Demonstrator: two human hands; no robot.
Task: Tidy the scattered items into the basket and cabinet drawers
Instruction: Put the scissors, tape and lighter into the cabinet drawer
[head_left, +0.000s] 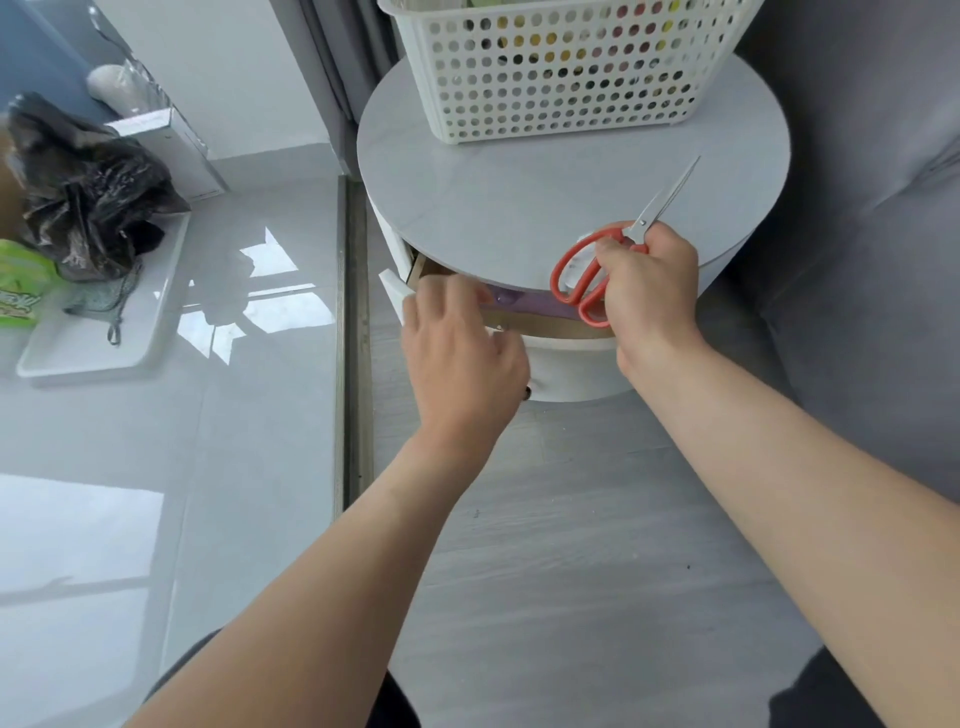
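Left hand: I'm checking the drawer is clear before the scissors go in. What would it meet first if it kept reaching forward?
Probably the purple thing inside the open drawer, just beyond the left hand; depth is unclear.

Red-handled scissors (608, 265), blades closed and pointing up-right, sit over the round grey cabinet (493, 208) front edge. Top drawer (519, 317) partly open, purple item inside. White perforated basket (566, 67) stands on the cabinet's rear, filled with mixed colourful contents.
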